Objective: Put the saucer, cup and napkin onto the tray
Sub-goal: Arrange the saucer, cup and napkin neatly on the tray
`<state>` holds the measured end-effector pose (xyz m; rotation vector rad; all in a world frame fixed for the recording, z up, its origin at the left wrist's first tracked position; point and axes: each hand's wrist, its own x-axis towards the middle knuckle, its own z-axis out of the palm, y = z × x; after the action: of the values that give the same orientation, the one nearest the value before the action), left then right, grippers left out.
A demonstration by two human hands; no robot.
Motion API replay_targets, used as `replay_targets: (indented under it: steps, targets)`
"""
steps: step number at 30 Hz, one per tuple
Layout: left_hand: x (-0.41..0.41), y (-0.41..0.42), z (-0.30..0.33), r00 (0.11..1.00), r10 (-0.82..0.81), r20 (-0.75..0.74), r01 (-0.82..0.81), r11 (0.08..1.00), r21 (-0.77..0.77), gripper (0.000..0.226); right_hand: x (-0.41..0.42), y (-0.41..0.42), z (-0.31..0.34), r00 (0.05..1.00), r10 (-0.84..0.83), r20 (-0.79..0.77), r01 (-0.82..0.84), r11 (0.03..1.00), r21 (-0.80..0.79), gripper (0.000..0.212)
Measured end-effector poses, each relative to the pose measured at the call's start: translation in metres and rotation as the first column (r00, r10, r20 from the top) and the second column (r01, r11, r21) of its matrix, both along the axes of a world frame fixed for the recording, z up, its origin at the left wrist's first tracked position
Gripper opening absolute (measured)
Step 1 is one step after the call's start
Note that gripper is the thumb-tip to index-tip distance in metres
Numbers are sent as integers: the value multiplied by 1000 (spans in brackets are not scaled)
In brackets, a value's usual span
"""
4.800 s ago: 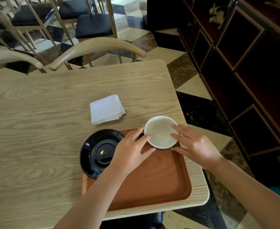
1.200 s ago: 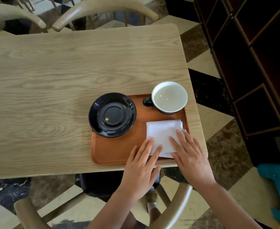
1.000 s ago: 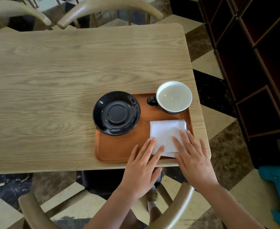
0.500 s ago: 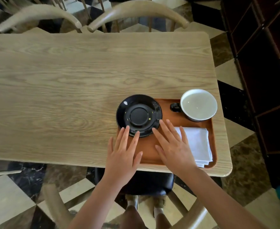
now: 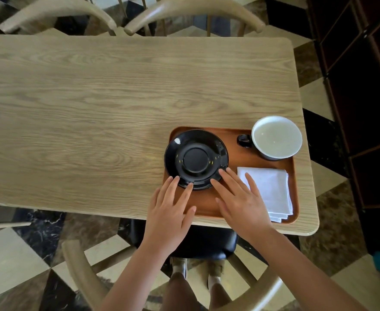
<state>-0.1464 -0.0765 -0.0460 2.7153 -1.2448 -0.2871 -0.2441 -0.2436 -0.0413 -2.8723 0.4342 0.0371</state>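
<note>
A brown wooden tray [image 5: 233,153] lies at the table's near right corner. The black saucer [image 5: 195,159] rests on the tray's left part, its left edge overhanging the rim slightly. A cup [image 5: 276,137], white inside with a dark handle, stands in the tray's far right corner. The folded white napkin [image 5: 272,189] lies on the tray's near right side. My left hand [image 5: 168,216] and my right hand [image 5: 240,203] lie flat with fingers spread, fingertips touching the saucer's near edge. Neither hand holds anything.
The light wooden table [image 5: 94,108] stretches to the left and far side. Two curved wooden chair backs [image 5: 193,7] stand at the far edge. A chair with a black seat [image 5: 207,241] is under me. Dark shelving [image 5: 364,86] rises on the right.
My hands left the napkin and moved left to the saucer's near edge. The saucer now sits further onto the tray. The view shifted left.
</note>
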Motion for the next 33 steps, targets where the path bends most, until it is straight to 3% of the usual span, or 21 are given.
replay_targets:
  steps: [18, 22, 25, 27, 30, 33]
  targets:
    - [-12, 13, -3, 999, -24, 21, 24, 999, 28, 56, -11, 10, -1, 1000, 13, 1, -13, 1000, -15, 48]
    - [-11, 1, 9, 999, -20, 35, 23, 998, -65, 59, -11, 6, 7, 995, 8, 104, -8, 1000, -8, 43]
    - [-3, -32, 29, 993, -84, 84, 99, 976, -194, 58, -10, -15, 23, 948, -56, 312, 49, 998, 29, 36]
    - [5, -63, 39, 983, -115, 141, 146, 961, -236, 58, -8, -39, 36, 922, -108, 372, 116, 993, 1, 34]
    - [13, -110, 48, 968, -175, 179, 219, 940, -263, 58, -10, -81, 46, 914, -206, 348, 243, 968, -65, 38]
    - [14, -147, 43, 940, -294, 175, 328, 920, -215, 60, -19, -115, 45, 931, -300, 208, 318, 946, -59, 52]
